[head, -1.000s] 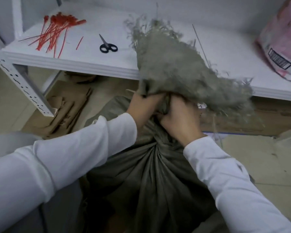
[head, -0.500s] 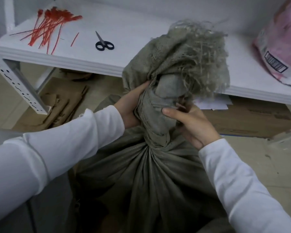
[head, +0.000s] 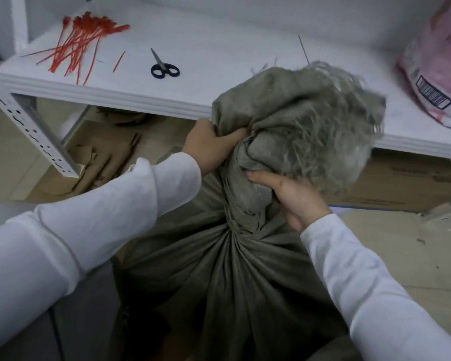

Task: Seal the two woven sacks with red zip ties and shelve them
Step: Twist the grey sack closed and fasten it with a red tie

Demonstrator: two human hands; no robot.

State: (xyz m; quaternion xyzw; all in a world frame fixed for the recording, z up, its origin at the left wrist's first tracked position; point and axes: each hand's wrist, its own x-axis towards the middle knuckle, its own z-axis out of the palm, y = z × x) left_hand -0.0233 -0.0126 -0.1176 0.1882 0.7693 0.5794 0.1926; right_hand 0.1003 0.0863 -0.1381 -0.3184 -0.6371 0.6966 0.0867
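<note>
A grey-green woven sack (head: 219, 277) stands on the floor in front of me, its top gathered and twisted into a neck with a frayed mouth flopping to the right. My left hand (head: 206, 144) grips the bunched fabric on the neck's left side. On the right side, my right hand (head: 294, 196) curls round the twisted neck just under the frayed mouth. A pile of red zip ties (head: 81, 40) lies at the far left of the white shelf (head: 141, 97). No tie is on the sack's neck that I can see.
Black scissors (head: 163, 67) lie on the shelf right of the ties. A pink bag (head: 438, 63) with a barcode label sits at the shelf's right end. Flattened cardboard (head: 401, 181) lies on the floor under the shelf. A perforated white post (head: 29, 128) slants at left.
The sack's frayed mouth has swung from pointing up and back to flopping over to the right. Both hands shifted their grip on the neck, the right one moving lower and to the right.
</note>
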